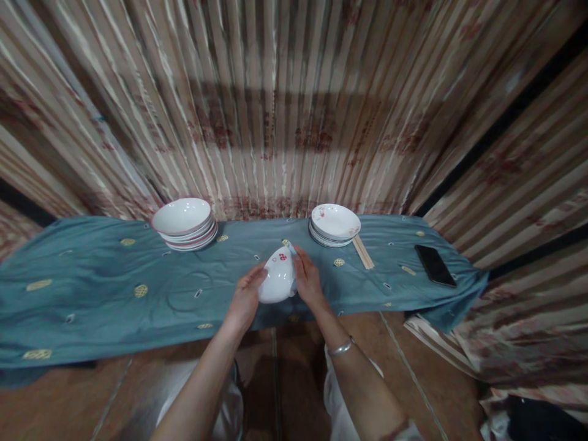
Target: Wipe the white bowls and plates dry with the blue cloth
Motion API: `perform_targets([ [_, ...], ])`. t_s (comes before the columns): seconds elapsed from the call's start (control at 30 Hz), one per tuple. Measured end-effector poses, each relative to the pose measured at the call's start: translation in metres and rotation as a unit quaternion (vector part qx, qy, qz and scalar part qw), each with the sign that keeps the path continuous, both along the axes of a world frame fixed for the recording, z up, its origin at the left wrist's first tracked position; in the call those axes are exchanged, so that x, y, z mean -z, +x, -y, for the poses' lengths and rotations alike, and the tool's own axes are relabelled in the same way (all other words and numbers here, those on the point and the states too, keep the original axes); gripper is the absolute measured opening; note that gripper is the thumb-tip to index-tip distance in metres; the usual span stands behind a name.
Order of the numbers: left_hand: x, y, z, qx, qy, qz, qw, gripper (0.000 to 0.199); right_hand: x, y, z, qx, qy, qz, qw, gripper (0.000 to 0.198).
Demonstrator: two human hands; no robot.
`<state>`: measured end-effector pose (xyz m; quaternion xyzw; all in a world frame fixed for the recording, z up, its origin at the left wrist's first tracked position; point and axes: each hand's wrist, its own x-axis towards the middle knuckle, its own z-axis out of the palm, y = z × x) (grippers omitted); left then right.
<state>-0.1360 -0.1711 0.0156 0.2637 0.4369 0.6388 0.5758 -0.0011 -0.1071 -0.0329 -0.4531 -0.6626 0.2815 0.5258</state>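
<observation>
A white plate [277, 283] with a small red flower print is tilted up between my two hands, above the front of the table. My left hand [248, 293] is closed on its left rim, thumb lying on the face. At the opposite rim, my right hand [309, 277] presses a pale bluish cloth [292, 247] against the plate; most of the cloth is hidden by the fingers and the plate. Behind and to the right stands a stack of white plates [336, 222] with a floral print.
A stack of white bowls with red rims [184, 219] stands at the back left. Wooden chopsticks [364, 252] lie beside the plate stack, and a black phone [435, 265] lies farther right. A teal patterned cloth [169, 288] covers the table; pleated curtains [285, 110] hang behind.
</observation>
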Motion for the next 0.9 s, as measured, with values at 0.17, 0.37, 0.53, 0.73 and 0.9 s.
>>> perform_targets([
  [0.17,0.000,0.006,-0.004,-0.031,-0.033,0.014,0.999,0.037,-0.006,-0.002,0.008,0.013,0.021,0.027,0.999,0.046],
  [0.37,0.002,0.012,-0.014,-0.034,-0.024,0.045,0.998,0.037,-0.016,-0.003,0.012,0.023,0.091,0.106,0.990,0.048],
  [0.53,0.010,0.012,-0.022,-0.033,-0.018,0.065,0.997,0.036,-0.023,-0.003,0.015,0.007,0.149,0.174,0.973,0.048],
  [0.73,0.020,0.006,-0.023,-0.025,-0.030,0.089,0.995,0.036,-0.025,-0.005,0.016,-0.018,0.150,0.178,0.972,0.049],
  [0.9,0.022,0.002,-0.022,-0.027,-0.044,0.087,0.995,0.036,-0.021,-0.003,0.011,-0.022,0.110,0.139,0.984,0.047],
])
